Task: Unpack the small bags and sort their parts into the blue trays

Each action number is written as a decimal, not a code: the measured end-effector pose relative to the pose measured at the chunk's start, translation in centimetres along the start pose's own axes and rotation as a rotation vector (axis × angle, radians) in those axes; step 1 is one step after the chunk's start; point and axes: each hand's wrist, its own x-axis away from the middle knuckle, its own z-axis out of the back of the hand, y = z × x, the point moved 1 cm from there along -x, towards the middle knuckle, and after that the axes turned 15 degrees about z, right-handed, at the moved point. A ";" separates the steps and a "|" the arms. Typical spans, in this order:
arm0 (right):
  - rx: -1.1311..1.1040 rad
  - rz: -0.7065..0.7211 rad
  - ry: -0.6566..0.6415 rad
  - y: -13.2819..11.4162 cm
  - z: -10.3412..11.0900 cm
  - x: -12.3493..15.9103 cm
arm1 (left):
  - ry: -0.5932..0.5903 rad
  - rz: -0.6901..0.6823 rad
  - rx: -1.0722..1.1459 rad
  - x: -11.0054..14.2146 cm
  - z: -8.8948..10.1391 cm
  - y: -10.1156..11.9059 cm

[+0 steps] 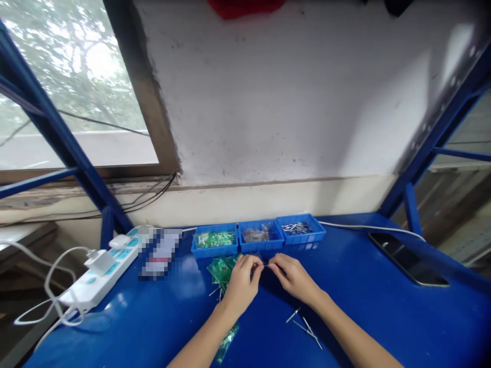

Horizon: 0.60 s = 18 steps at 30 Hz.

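Note:
Over the middle of the blue table, my left hand [244, 282] and my right hand [293, 276] meet with pinched fingertips. Between them is a small, thin piece, mostly hidden by the fingers and too small to name. Green plastic packets [220, 272] lie beside and under my left hand, with thin metal rods poking out near them. Another green packet [229, 341] shows past my left forearm. Several loose thin metal rods [308, 331] rest on the table close to my right forearm.
Three blue bins stand in a row behind my hands: one with green packets [220, 238], one with clear plastic bags [256, 235], one with metal rods [297, 228]. A white power strip [102, 281] with cables sits left; a black phone [408, 259] lies right.

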 end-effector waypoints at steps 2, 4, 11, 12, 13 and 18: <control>-0.004 -0.009 0.011 -0.2 0.1 -0.1 | 0.009 0.016 -0.039 -0.1 0.2 0.1; 0.002 -0.004 0.026 -0.6 0.3 -0.3 | 0.009 0.044 -0.048 -0.2 0.2 0.0; 0.171 0.117 0.138 -0.2 2.3 -0.2 | -0.120 0.077 -0.069 0.2 -0.1 0.4; 0.223 0.109 0.241 0.2 3.1 -0.2 | -0.157 0.045 -0.086 0.1 -0.3 0.7; 0.283 0.077 0.363 0.7 4.1 -0.2 | -0.196 -0.002 -0.112 0.0 -0.5 1.0; 0.400 -0.346 0.525 4.1 7.3 0.1 | -0.282 -0.227 -0.376 -1.4 -2.6 2.3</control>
